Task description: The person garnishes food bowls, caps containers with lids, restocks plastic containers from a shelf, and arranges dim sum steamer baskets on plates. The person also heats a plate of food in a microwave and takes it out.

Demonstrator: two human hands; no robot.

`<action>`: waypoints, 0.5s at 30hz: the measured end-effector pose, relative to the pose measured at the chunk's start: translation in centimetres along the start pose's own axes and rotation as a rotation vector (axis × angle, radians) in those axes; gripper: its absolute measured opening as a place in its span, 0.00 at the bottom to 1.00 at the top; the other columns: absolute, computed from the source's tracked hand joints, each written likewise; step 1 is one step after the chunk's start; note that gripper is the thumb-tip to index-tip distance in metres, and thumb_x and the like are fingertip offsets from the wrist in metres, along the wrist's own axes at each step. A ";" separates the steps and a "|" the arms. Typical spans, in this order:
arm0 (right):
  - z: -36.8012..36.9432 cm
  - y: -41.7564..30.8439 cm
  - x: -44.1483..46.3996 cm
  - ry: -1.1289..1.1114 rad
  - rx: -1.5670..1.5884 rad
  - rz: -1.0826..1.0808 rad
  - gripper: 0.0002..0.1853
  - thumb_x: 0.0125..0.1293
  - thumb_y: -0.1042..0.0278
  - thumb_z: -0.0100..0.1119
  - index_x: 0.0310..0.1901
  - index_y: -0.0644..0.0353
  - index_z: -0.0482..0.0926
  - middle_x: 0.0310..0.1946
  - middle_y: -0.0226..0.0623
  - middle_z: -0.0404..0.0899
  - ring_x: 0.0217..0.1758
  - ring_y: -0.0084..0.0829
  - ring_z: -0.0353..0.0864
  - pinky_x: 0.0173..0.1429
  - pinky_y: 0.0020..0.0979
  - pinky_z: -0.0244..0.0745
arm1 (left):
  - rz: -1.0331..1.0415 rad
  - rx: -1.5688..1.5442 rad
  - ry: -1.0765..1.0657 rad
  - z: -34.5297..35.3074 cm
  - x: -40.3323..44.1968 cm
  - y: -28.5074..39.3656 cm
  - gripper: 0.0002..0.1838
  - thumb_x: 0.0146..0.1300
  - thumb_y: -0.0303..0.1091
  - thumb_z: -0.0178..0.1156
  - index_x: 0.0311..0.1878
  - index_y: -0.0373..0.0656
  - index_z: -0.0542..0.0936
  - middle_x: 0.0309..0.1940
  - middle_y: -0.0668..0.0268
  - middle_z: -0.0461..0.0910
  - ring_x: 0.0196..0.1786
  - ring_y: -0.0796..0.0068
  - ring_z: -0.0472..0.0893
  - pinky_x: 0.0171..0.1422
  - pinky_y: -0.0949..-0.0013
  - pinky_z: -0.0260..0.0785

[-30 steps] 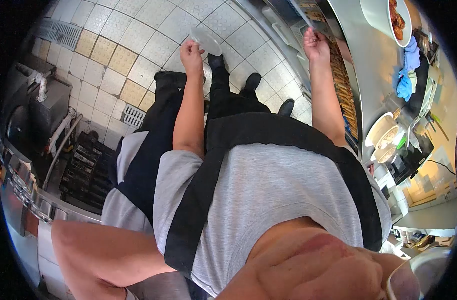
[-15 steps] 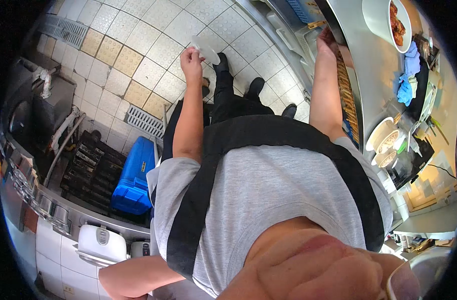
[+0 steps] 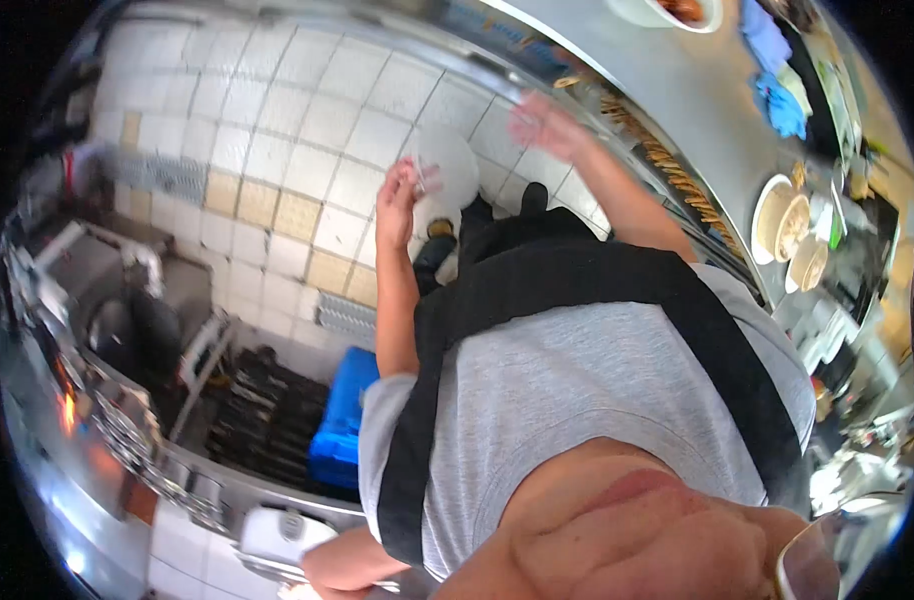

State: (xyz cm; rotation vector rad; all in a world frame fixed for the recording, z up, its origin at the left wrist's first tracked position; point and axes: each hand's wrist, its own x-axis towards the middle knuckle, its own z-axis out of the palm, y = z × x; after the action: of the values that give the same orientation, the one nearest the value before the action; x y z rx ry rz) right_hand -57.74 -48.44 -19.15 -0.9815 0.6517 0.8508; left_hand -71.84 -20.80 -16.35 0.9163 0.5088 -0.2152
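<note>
My left hand is closed on the edge of a translucent round lid, which hangs above the tiled floor. To the right of the lid, my right hand is blurred, with its fingers apart and nothing visible in them. It is close to the edge of the steel counter and apart from the lid. At the top, a white container with reddish-brown food stands partly out of view on that counter.
Blue cloths and pale bowls lie on the right counter. Lower left are a blue case, a white appliance and another person's bare arm. A flame shows at far left.
My right hand has come out from the shelf area under the counter and moved left, towards the lid. The lid now faces the camera more fully. The whole view has shifted.
</note>
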 end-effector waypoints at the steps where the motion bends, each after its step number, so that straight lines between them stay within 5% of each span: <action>1: 3.0 0.1 -3.5 -0.102 -0.175 -0.032 0.20 0.64 0.63 0.57 0.56 0.57 0.69 0.50 0.35 0.71 0.48 0.34 0.75 0.51 0.41 0.74 | -0.014 -0.034 -0.095 1.7 -0.6 1.6 0.15 0.64 0.33 0.54 0.50 0.35 0.71 0.53 0.60 0.70 0.56 0.54 0.74 0.55 0.52 0.72; 2: 4.8 -0.1 -6.1 -0.197 -0.358 -0.064 0.22 0.64 0.62 0.58 0.59 0.54 0.69 0.51 0.32 0.70 0.45 0.32 0.76 0.50 0.35 0.72 | -0.029 -0.067 -0.186 3.6 -1.2 3.1 0.13 0.64 0.32 0.54 0.48 0.34 0.72 0.54 0.60 0.69 0.57 0.53 0.74 0.56 0.51 0.71; 5: 6.3 -2.4 -10.4 -0.234 -0.897 -0.704 0.21 0.67 0.64 0.54 0.60 0.54 0.68 0.47 0.28 0.72 0.45 0.25 0.73 0.50 0.26 0.68 | 0.083 -0.086 -0.426 9.0 -1.9 6.4 0.09 0.64 0.31 0.52 0.42 0.34 0.74 0.57 0.59 0.65 0.60 0.50 0.70 0.55 0.48 0.70; 8: 5.6 -8.9 -14.9 -0.196 -0.823 -0.699 0.17 0.69 0.66 0.51 0.58 0.55 0.70 0.45 0.27 0.73 0.46 0.20 0.71 0.51 0.22 0.67 | 0.168 -0.033 -0.527 15.3 -1.7 9.8 0.09 0.64 0.30 0.51 0.42 0.34 0.74 0.56 0.59 0.65 0.59 0.49 0.71 0.55 0.48 0.70; 11: 3.9 -15.0 -16.9 0.072 -0.742 -1.296 0.13 0.68 0.70 0.49 0.51 0.59 0.77 0.44 0.31 0.79 0.44 0.21 0.76 0.49 0.23 0.70 | 0.254 0.107 -0.507 21.1 0.2 10.9 0.13 0.66 0.35 0.51 0.48 0.35 0.73 0.55 0.60 0.68 0.57 0.56 0.73 0.55 0.52 0.70; 15: -0.8 -24.2 -14.1 0.344 -0.505 -1.324 0.13 0.68 0.68 0.49 0.49 0.63 0.78 0.43 0.31 0.79 0.43 0.20 0.75 0.50 0.23 0.71 | 0.236 0.222 -0.313 27.4 4.1 11.5 0.21 0.68 0.41 0.50 0.57 0.36 0.69 0.55 0.60 0.69 0.52 0.64 0.75 0.52 0.59 0.71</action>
State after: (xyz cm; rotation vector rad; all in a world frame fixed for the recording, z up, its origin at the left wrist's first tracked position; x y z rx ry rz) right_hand -44.58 -60.75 2.32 -1.7055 -0.0494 -0.3731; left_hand -54.87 -35.77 3.38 1.1257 0.0853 -0.1981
